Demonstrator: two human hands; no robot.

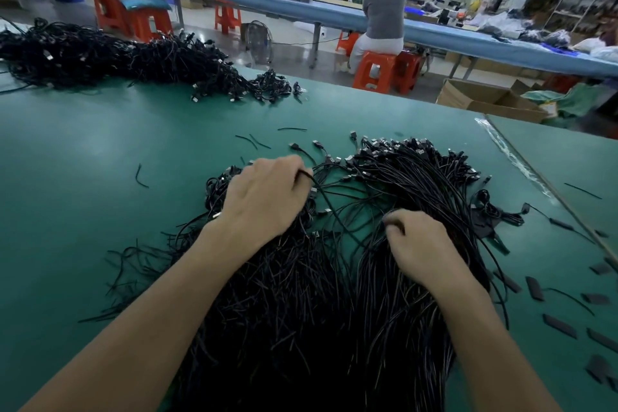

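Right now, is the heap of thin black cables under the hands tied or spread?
Spread: the thin black cables fan loose across the green table.

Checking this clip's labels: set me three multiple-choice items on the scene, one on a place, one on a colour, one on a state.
1. Where does the second cable heap lie? A. in a cardboard box B. far left on the table C. on a stool
2. What colour is the table's surface? A. red B. white C. green
3. What does the left hand do? A. pinches one black cable B. lies flat C. holds scissors

B: the heap sits at the table's far-left edge.
C: the bare surface is green.
A: its fingers pinch a cable drawn from the near pile, whose strands the right hand grips.
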